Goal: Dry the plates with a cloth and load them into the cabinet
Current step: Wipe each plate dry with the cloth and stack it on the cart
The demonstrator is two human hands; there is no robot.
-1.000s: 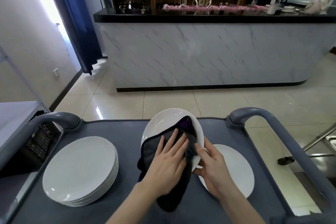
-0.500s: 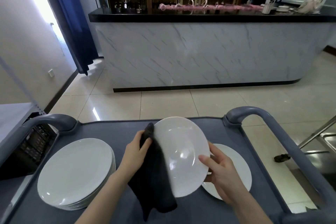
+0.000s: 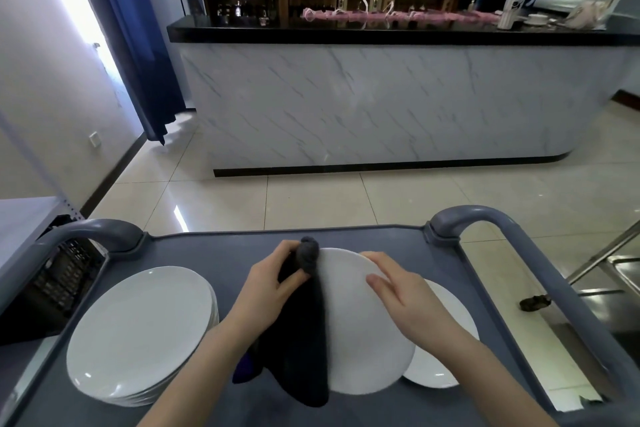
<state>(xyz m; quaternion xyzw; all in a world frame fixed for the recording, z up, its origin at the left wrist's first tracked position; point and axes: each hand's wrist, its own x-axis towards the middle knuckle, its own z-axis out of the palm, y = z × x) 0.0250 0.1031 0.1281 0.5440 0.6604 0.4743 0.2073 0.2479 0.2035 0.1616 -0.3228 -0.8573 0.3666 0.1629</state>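
I hold a white plate (image 3: 360,333) over the middle of the grey cart top (image 3: 221,253). My left hand (image 3: 270,288) grips a dark cloth (image 3: 304,329) against the plate's left edge; the cloth hangs down over that side. My right hand (image 3: 408,302) holds the plate's upper right rim, fingers laid over its face. A stack of white plates (image 3: 138,333) sits on the cart's left. One more white plate (image 3: 446,357) lies flat on the right, partly hidden by the held plate.
The cart has raised grey handles at its far left (image 3: 93,236) and right (image 3: 485,218) corners. A dark crate (image 3: 59,274) stands at the left. A marble-fronted bar counter (image 3: 381,97) crosses the room ahead, over a tiled floor. A metal frame (image 3: 609,260) stands at the right.
The plate has tipped from facing me to lying flatter. The cloth went from the plate's face to its left edge, and my right hand moved from the lower rim onto the upper right.
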